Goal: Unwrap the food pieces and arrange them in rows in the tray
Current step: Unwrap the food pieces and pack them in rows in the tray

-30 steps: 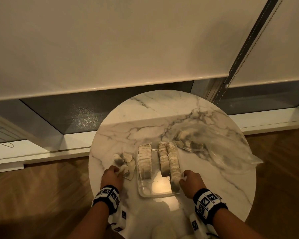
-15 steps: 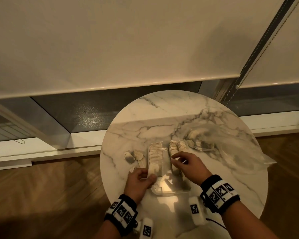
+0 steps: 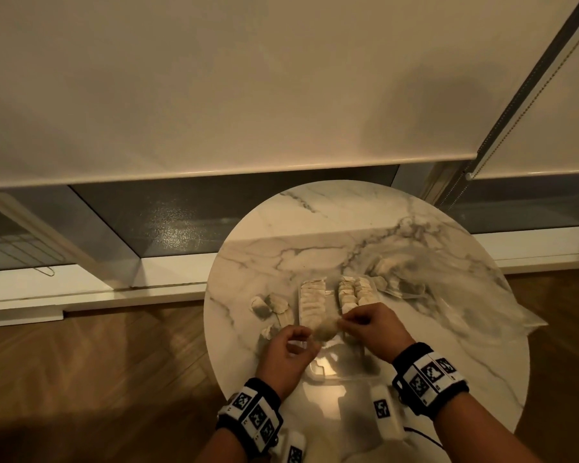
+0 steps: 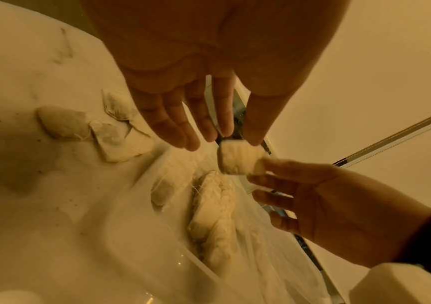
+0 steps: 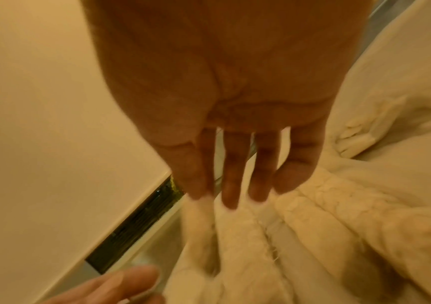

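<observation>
A pale food piece hangs over the near part of the clear tray. My left hand pinches its left end and my right hand pinches its right end. The left wrist view shows the piece between my left thumb and forefinger, with the right hand's fingertips on its other end. Three rows of unwrapped pieces lie in the far part of the tray. The right wrist view is blurred, with rows of pieces below the fingers.
The tray stands on a round marble table. A small pile of wrapped pieces and wrappers lies left of the tray. A clear plastic bag holding more pieces spreads to the right. The table's edge drops to wooden floor.
My left hand has left the pile at the left and my right hand has left the right row. Both now meet over the tray, holding one piece between them.
</observation>
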A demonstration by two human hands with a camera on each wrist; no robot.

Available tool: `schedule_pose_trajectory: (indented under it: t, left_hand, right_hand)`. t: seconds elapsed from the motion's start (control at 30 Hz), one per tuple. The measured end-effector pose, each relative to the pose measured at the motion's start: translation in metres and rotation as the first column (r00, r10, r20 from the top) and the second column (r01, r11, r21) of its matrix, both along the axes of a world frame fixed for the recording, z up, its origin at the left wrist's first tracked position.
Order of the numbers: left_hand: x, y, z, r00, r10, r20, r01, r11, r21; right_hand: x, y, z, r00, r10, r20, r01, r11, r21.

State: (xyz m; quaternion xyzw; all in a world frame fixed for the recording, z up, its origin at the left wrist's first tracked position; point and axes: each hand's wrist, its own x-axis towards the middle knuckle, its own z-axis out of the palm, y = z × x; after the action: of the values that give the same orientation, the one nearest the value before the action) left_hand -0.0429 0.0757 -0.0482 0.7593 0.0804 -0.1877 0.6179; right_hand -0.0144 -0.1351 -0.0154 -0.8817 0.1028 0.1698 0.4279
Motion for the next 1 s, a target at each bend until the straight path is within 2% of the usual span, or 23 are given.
schedule_pose_trajectory:
  t: [0.07, 0.1, 0.17, 0.23, 0.27, 0.33, 0.37, 0.43, 0.6, 0.7, 0.77, 0.87, 1.0]
  left_hand:
    - [0.001, 0.004, -0.003, 1.000, 0.031, 0.000, -0.031, 0.999, 0.044]
    - [0.002, 0.007, -0.005, 0.999, 0.043, -0.002, -0.043, 0.997, 0.058]
    - [0.004, 0.012, -0.010, 0.998, 0.062, -0.009, -0.061, 0.996, 0.069]
    - [0.005, 0.015, -0.014, 0.997, 0.072, -0.014, -0.071, 0.995, 0.072]
    - [0.005, 0.016, -0.015, 0.997, 0.075, -0.013, -0.074, 0.995, 0.073]
    - [0.006, 0.015, -0.015, 0.997, 0.080, -0.005, -0.079, 0.994, 0.081]
    - [0.007, 0.015, -0.014, 0.997, 0.076, 0.000, -0.076, 0.993, 0.088]
    - [0.007, 0.013, -0.013, 0.998, 0.062, 0.000, -0.061, 0.993, 0.098]
    - [0.007, 0.005, -0.005, 0.999, 0.041, 0.008, -0.041, 0.996, 0.078]
    - [0.005, -0.005, 0.001, 0.999, -0.045, 0.023, 0.045, 0.999, 0.008]
    - [0.004, -0.012, 0.003, 0.994, -0.103, 0.040, 0.104, 0.994, -0.030]
    - [0.001, -0.023, 0.006, 0.982, -0.171, 0.076, 0.177, 0.980, -0.086]
    - [0.002, -0.034, 0.009, 0.989, -0.123, 0.084, 0.131, 0.987, -0.090]
  right_hand:
    - [0.002, -0.008, 0.002, 0.990, -0.130, 0.058, 0.138, 0.977, -0.164]
    - [0.002, -0.011, 0.004, 0.987, -0.145, 0.067, 0.155, 0.973, -0.170]
    - [0.002, -0.010, 0.009, 0.996, -0.082, -0.018, 0.082, 0.996, 0.038]
    - [0.000, -0.004, 0.014, 0.994, -0.014, -0.108, 0.039, 0.972, 0.231]
    - [0.001, -0.005, 0.011, 0.996, -0.024, -0.083, 0.040, 0.978, 0.202]
    - [0.003, -0.011, 0.001, 0.999, -0.033, 0.007, 0.033, 0.996, -0.084]
    - [0.003, -0.013, -0.002, 1.000, -0.004, 0.019, 0.008, 0.974, -0.225]
    - [0.002, -0.015, -0.006, 0.998, 0.069, -0.006, -0.067, 0.943, -0.326]
    - [-0.003, -0.011, 0.003, 0.983, 0.176, -0.045, -0.181, 0.973, -0.145]
    - [-0.006, -0.006, 0.004, 0.968, 0.242, -0.070, -0.244, 0.969, -0.026]
    - [-0.008, -0.005, 0.005, 0.968, 0.245, -0.050, -0.241, 0.968, 0.075]
    - [-0.009, -0.006, 0.006, 0.976, 0.216, 0.019, -0.216, 0.966, 0.143]
    - [-0.012, -0.011, 0.008, 0.983, 0.165, 0.085, -0.178, 0.968, 0.174]
